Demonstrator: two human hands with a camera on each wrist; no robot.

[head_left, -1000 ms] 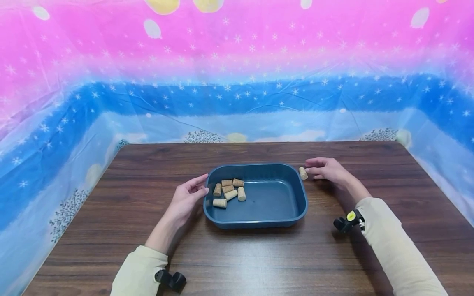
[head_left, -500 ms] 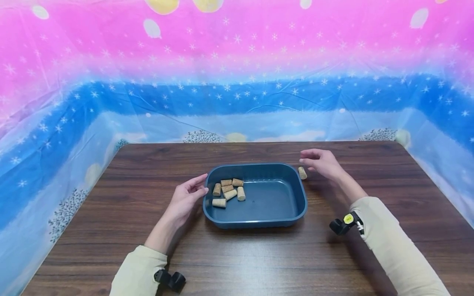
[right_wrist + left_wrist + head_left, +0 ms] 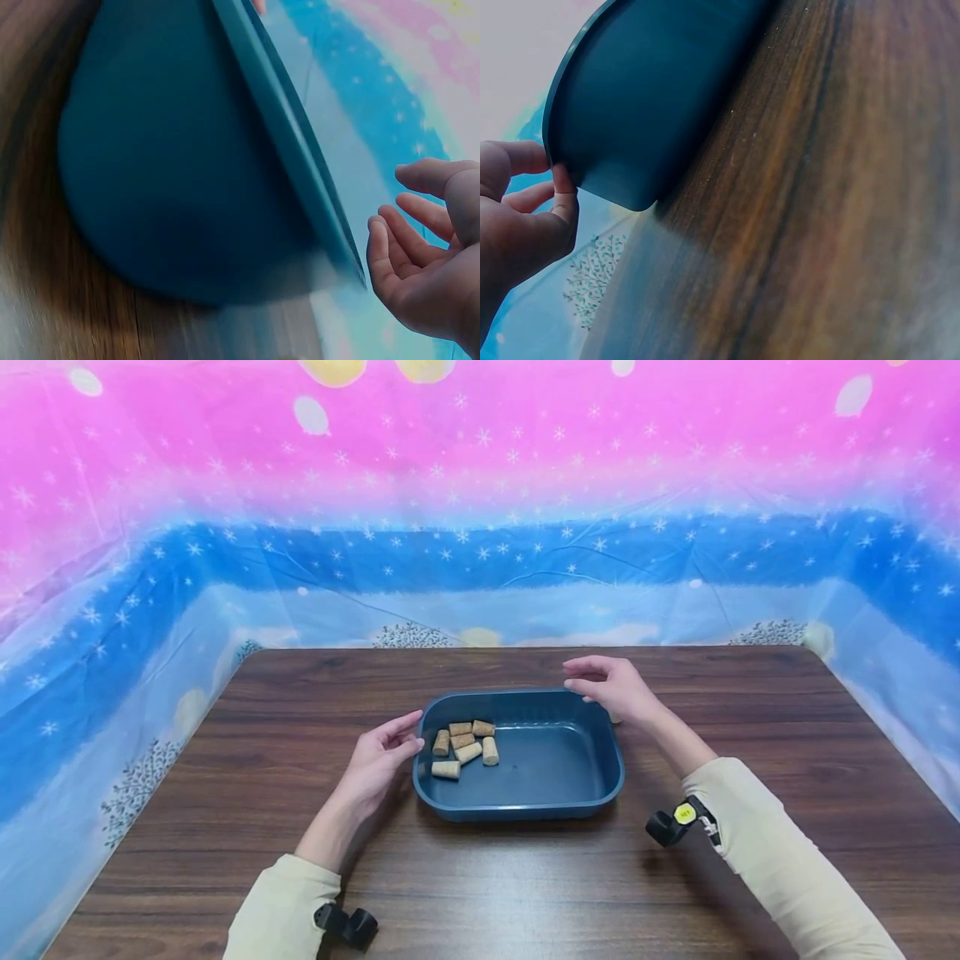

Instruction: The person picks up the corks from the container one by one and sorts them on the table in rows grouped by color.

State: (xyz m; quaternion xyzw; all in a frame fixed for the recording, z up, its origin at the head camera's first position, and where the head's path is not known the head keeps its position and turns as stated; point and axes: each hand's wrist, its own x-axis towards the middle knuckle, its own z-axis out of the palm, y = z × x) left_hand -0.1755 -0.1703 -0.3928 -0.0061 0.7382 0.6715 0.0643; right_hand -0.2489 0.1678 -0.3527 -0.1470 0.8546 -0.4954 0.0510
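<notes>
Shows seven corks (image 3: pixel 462 741) inside the dark blue tray (image 3: pixel 517 812) at the centre of the frame, bunched toward its left end and apparently all lying on their sides. Shows only a pale sliver just past the tray's right end, most likely one more cork (image 3: pixel 616 718), largely hidden behind the right hand (image 3: pixel 611 687). Looks unfinished, judging by that split: seven inside, at least one outside. Cannot tell from this the direction of the work, into the tray or out of it.

Finds the right hand over the tray's upper right corner, thumb and fingers moderately apart, with no cork visible between them. Finds the left hand (image 3: pixel 378 762) touching the tray's left end, thumb and fingers spread along it, seemingly steadying it.

Has a small yellow sticker (image 3: pixel 686 814) on the black camera (image 3: pixel 663 829) at the right wrist, lower right of the frame, with dark marks too tiny to read. Shows no legible brand or label on tray or corks, and only snowflakes, pale ovals and little trees on the pink and blue cloth (image 3: pixel 480 452) across the top.
</notes>
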